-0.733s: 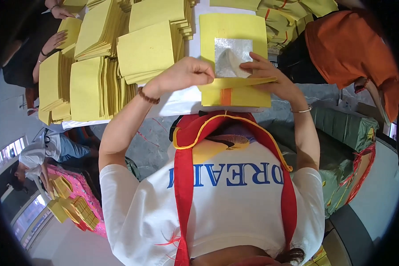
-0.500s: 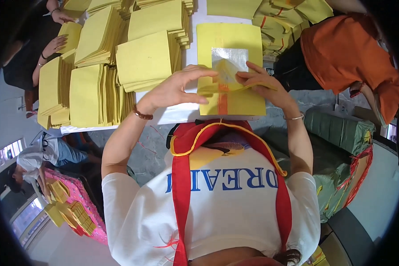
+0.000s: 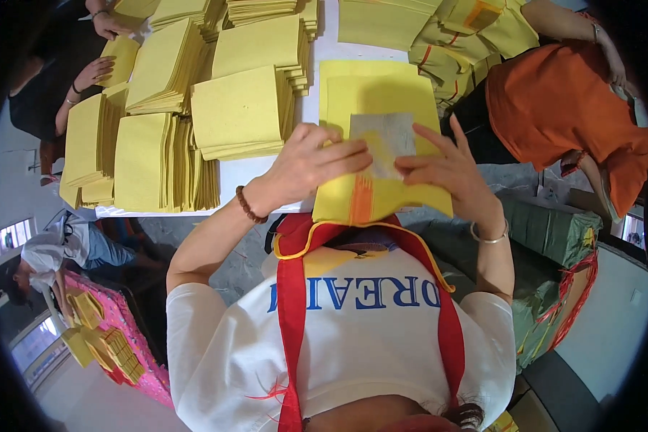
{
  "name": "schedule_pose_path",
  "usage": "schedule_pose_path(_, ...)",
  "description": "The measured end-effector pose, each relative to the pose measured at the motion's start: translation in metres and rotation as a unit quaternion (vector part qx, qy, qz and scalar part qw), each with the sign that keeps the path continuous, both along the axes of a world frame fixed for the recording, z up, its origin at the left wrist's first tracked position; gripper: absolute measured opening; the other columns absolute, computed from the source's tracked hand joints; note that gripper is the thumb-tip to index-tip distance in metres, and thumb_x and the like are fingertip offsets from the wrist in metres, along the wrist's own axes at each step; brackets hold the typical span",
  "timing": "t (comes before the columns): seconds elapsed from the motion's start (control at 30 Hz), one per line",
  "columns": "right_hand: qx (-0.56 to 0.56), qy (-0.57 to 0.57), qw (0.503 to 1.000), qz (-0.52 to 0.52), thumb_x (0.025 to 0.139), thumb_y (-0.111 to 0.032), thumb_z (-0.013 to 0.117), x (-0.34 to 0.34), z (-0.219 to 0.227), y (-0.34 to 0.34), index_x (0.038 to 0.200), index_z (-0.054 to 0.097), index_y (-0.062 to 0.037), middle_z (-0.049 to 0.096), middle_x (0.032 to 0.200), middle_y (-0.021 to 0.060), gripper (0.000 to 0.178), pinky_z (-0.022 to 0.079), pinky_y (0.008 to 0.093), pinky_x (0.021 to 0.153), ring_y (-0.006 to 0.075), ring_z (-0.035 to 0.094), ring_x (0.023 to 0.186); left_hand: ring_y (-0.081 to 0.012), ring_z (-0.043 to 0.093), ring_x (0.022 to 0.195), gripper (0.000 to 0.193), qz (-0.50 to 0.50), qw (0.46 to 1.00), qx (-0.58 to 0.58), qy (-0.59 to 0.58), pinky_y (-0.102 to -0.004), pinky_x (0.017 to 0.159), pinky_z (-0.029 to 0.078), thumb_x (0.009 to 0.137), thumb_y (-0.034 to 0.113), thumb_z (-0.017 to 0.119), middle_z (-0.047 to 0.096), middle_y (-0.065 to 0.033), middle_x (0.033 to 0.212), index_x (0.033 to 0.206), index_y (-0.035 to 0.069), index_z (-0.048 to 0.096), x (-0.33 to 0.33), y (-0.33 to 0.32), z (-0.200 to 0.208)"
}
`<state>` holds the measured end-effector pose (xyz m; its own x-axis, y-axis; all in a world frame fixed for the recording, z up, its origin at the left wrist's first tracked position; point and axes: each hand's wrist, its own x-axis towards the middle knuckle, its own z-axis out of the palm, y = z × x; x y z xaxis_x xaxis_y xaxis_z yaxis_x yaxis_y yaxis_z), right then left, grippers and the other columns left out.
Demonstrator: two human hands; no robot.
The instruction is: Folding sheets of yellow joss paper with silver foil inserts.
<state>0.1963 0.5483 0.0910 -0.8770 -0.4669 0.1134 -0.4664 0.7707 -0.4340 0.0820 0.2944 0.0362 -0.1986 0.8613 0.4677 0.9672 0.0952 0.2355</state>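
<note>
Yellow rectangular paper [image 3: 381, 90], silvery foil-like square [image 3: 399, 129] already on it, isn't flat yet under my spread right hand [image 3: 453, 171] and curled, grip-hidden left hand [image 3: 306, 164].

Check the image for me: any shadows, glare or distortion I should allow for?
Head view: a soft shadow dulls the yellow sheet beyond the silvery patch; a window at far left looks washed out; straight edges bend toward the black fisheye rim.

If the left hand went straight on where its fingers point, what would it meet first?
Probably the right hand, just across the silver-grey square on the yellow sheet; depth is hard to judge.
</note>
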Motion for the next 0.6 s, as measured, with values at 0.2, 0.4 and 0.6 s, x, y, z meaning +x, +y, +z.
schedule_pose_path(0.2, -0.150, -0.165, 0.974, -0.046, 0.080, -0.012, 0.063, 0.028, -0.057, 0.001, 0.105, 0.062, -0.0157, 0.062, 0.115, -0.0034, 0.025, 0.014, 0.0507, 0.110, 0.0184, 0.052, 0.116, -0.0214, 0.051, 0.111, 0.028, -0.085, 0.973, -0.060, -0.206, -0.0353, 0.093, 0.039, 0.077, 0.010, 0.055, 0.060, -0.0046, 0.115, 0.104, 0.008, 0.062, 0.016, -0.003, -0.019)
schedule_pose_path(0.4, -0.283, -0.202, 0.930, -0.121, 0.084, -0.013, 0.063, 0.028, -0.057, 0.001, 0.114, 0.059, -0.0082, 0.062, 0.112, 0.0064, 0.030, 0.033, 0.0374, 0.099, 0.0199, 0.057, 0.105, -0.0290, 0.058, 0.096, 0.028, 0.008, 0.938, -0.139, -0.318, -0.0375, 0.081, 0.047, 0.080, 0.021, 0.062, 0.063, -0.0121, 0.105, 0.106, 0.009, 0.062, 0.008, -0.002, -0.016)
schedule_pose_path(0.6, -0.478, -0.233, 0.784, -0.319, 0.086, -0.009, 0.060, 0.018, -0.070, -0.014, 0.123, 0.048, -0.0003, 0.061, 0.107, 0.0088, 0.040, 0.042, 0.0273, 0.088, 0.0127, 0.053, 0.104, -0.0241, 0.058, 0.098, 0.027, 0.117, 0.767, -0.092, -0.624, -0.0337, 0.086, 0.045, 0.088, 0.019, 0.058, 0.062, -0.0137, 0.105, 0.111, 0.004, 0.058, -0.006, 0.021, -0.006)
